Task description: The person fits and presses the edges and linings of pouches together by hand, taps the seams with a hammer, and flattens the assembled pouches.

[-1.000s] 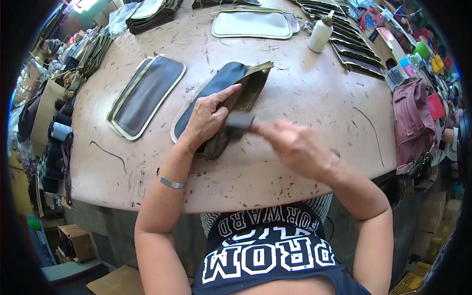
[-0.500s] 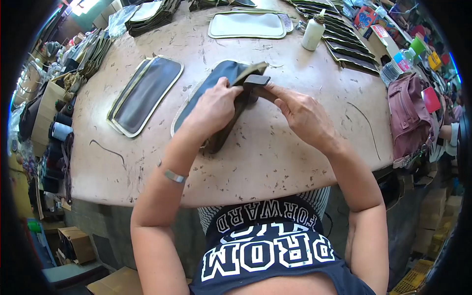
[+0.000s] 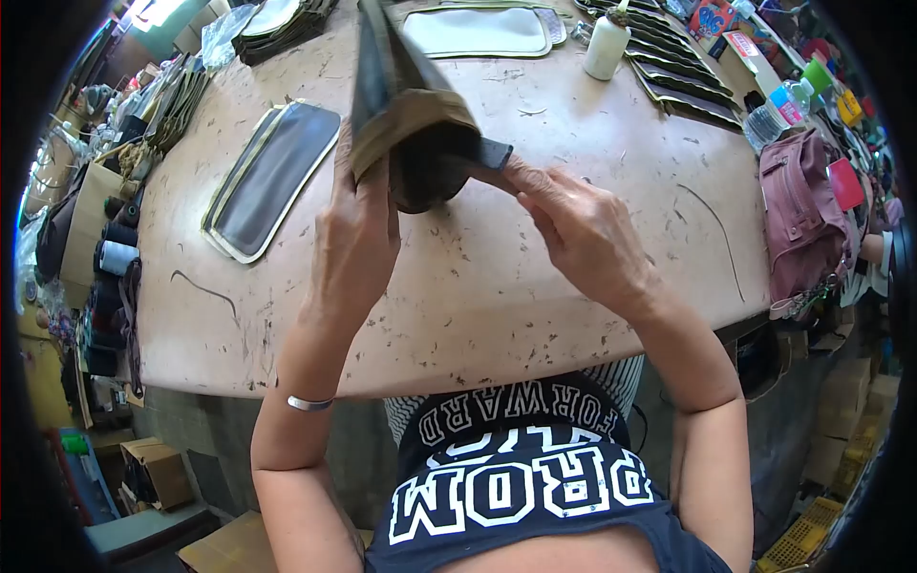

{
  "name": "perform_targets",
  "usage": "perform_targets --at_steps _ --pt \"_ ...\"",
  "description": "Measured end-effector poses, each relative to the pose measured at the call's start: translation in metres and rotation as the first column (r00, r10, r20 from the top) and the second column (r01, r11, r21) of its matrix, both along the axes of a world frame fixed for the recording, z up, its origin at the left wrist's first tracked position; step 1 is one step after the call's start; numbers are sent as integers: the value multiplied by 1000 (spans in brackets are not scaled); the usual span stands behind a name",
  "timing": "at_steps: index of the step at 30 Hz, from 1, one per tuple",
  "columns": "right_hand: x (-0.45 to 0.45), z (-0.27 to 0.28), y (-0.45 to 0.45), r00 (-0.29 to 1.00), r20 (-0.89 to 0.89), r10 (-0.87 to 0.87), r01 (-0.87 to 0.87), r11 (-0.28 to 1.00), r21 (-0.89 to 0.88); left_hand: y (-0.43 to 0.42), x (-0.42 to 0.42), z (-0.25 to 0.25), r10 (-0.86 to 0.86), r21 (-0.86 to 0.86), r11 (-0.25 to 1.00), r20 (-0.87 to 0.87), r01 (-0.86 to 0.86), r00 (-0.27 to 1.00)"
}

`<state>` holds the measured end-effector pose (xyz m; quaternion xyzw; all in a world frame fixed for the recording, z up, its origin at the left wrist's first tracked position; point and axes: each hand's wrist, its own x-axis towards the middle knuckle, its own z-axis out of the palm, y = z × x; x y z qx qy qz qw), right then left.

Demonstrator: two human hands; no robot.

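My left hand (image 3: 355, 229) grips a dark fabric piece with a brown edge (image 3: 411, 115), raised off the table and tilted, its dark open side facing me. My right hand (image 3: 583, 224) is closed on a small dark block-like tool (image 3: 495, 155), whose end is at the right side of the fabric piece. Whether the tool touches the fabric, I cannot tell. To the left, dark panels with pale borders (image 3: 277, 181) lie overlapped on the table (image 3: 458, 325).
A white bottle (image 3: 607, 48) stands at the back, beside a white panel (image 3: 478, 33) and a row of dark pieces (image 3: 683, 72). Thread spools (image 3: 118, 256) line the left edge. A pink bag (image 3: 804, 215) and a water bottle (image 3: 776, 113) are at the right.
My left hand has lifted the fabric piece off the table and turned it up, moving left. The blue panel beneath it no longer shows on the table. My right hand, still holding the tool, stays near it.
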<state>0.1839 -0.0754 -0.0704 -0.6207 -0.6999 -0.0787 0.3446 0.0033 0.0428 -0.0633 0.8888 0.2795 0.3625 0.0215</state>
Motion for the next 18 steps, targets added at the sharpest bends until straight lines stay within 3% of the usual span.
perform_targets --at_steps 4,7,10,13,15,17,18 --pt "-7 -19 18 999 54 4 6 982 -191 -5 -9 -4 11 -16 1000 29 -10 1000" --pt "-7 9 17 991 133 26 11 963 -269 -5 -18 -8 10 39 999 39 -12 999" --pt "-14 0 11 982 185 42 6 968 -253 -9 -35 -18 143 -270 957 131 -103 981" --pt "-15 2 14 962 272 36 30 972 -233 -21 -55 -15 52 -340 937 -103 -84 993" --pt "-18 3 17 933 358 31 34 984 -175 -51 -61 12 -176 -708 699 -306 -99 936" --pt "-26 0 20 911 411 33 29 989 -143 -87 -54 31 -469 -602 685 65 410 881" --pt "-30 -3 20 900 435 35 24 992 -128 -95 -54 41 -452 -449 807 -51 384 890"
